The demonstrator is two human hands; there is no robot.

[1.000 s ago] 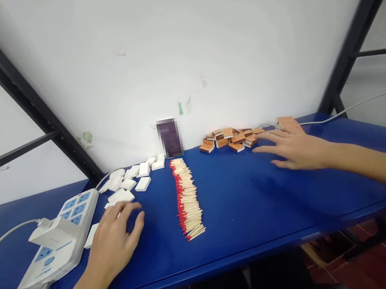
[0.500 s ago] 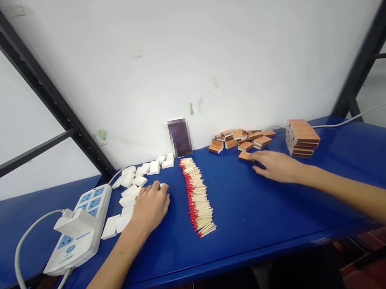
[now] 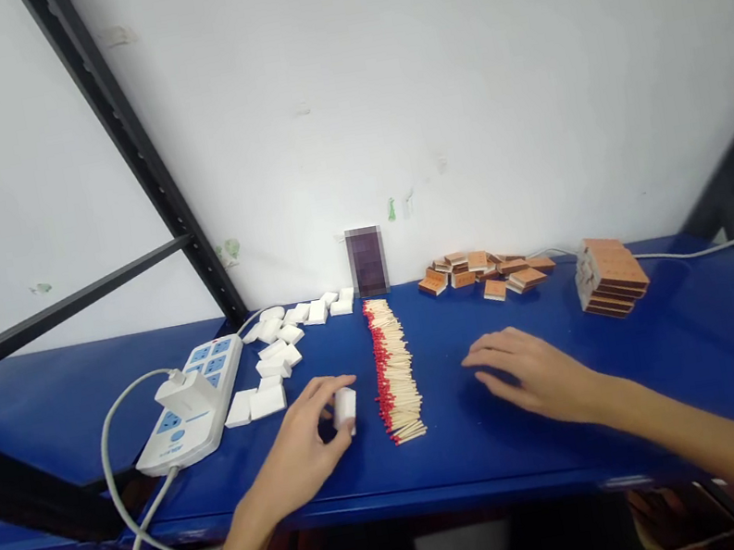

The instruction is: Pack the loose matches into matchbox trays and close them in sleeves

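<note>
My left hand (image 3: 304, 445) pinches a small white matchbox tray (image 3: 345, 408) between thumb and fingers, just above the blue table (image 3: 703, 350). It is immediately left of the near end of a long row of red-tipped matches (image 3: 394, 369). My right hand (image 3: 531, 374) hovers palm down to the right of the matches, fingers spread and slightly curled, with nothing visible in it. More white trays (image 3: 275, 356) lie scattered behind my left hand. Loose orange matchbox sleeves (image 3: 485, 269) lie in a pile at the back, beyond my right hand.
A white and blue power strip (image 3: 195, 402) with a plugged-in adapter and grey cable lies at the left. A stack of orange boxes (image 3: 610, 276) stands at the back right, beside a white cable. A dark blurred object (image 3: 367, 261) leans against the wall. A black frame bar (image 3: 137, 163) slants at left.
My left hand reached into the white trays, picked one up and drew it back beside the matches. My right hand pulled back from the orange sleeves towards the table's middle. The view shifted left.
</note>
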